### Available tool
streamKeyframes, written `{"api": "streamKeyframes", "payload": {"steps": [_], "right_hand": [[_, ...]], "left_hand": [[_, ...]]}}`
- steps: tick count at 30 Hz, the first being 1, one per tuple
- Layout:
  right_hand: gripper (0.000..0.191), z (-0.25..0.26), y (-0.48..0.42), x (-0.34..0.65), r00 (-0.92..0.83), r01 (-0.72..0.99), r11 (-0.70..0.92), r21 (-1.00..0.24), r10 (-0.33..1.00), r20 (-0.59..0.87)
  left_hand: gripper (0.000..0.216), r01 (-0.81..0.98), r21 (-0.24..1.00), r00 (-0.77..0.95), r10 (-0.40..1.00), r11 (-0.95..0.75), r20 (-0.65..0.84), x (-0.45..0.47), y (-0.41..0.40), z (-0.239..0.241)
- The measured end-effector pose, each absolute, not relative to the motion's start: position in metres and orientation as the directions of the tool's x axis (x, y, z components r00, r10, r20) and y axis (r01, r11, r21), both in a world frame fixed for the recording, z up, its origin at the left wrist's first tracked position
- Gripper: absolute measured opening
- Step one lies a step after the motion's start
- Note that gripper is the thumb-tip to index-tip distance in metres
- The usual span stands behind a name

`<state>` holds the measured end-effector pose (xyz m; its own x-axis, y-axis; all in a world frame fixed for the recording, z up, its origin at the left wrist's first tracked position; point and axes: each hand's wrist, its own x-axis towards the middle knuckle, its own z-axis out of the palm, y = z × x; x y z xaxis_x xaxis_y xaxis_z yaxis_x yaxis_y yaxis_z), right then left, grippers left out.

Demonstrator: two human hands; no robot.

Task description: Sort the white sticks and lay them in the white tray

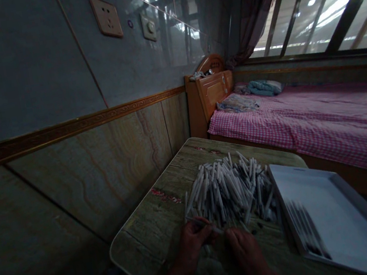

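Low over the table, my left hand (196,237) is closed in a pinch on a slim, pale pen (217,230). The far end of this pen meets the closed fingers of my right hand (244,245), whose grip partly hides it. Just beyond both hands lies a large loose heap of white pens (225,187), some with dark parts showing. To the right, a shallow white tray (345,218) holds several pens (306,227) side by side, their dark ends toward me. The dim light blurs fine detail.
The table (145,242) has a wood-grain top with rounded corners. A tiled wall (119,153) runs close along its left side. Behind it stands a bed (294,123) with a pink checked sheet and a wooden headboard (212,88). Small dark pieces (257,227) lie near the heap.
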<state>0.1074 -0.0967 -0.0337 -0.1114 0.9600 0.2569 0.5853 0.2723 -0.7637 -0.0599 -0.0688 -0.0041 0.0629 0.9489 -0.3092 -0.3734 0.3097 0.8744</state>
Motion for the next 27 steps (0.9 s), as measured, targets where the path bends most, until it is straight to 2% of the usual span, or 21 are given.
{"api": "streamKeyframes", "payload": {"steps": [3, 10, 14, 20, 27], "right_hand": [[0.038, -0.028, -0.096, 0.108, -0.107, 0.613, 0.303, -0.730, 0.947, 0.303], [0.053, -0.035, -0.093, 0.110, -0.113, 0.611, 0.297, -0.734, 0.950, 0.291], [0.044, -0.035, -0.096, 0.109, -0.113, 0.620, 0.300, -0.724, 0.948, 0.296], [0.039, -0.040, -0.100, 0.106, -0.156, 0.644, 0.386, -0.661, 0.912, 0.380], [0.038, -0.050, -0.098, 0.103, -0.089, 0.610, 0.342, -0.715, 0.926, 0.367]], "left_hand": [[0.049, -0.375, 0.875, 0.059, 0.950, 0.306, -0.307, -0.060, -0.069, -0.006], [0.047, -0.303, 0.901, 0.106, 0.951, 0.310, -0.292, -0.058, -0.071, -0.006], [0.051, -0.349, 0.893, 0.010, 0.954, 0.284, -0.300, -0.058, -0.068, -0.011], [0.052, -0.343, 0.896, 0.058, 0.959, 0.282, -0.279, -0.061, -0.070, -0.008], [0.048, -0.283, 0.929, 0.018, 0.970, 0.238, -0.243, -0.060, -0.069, -0.010]]}}
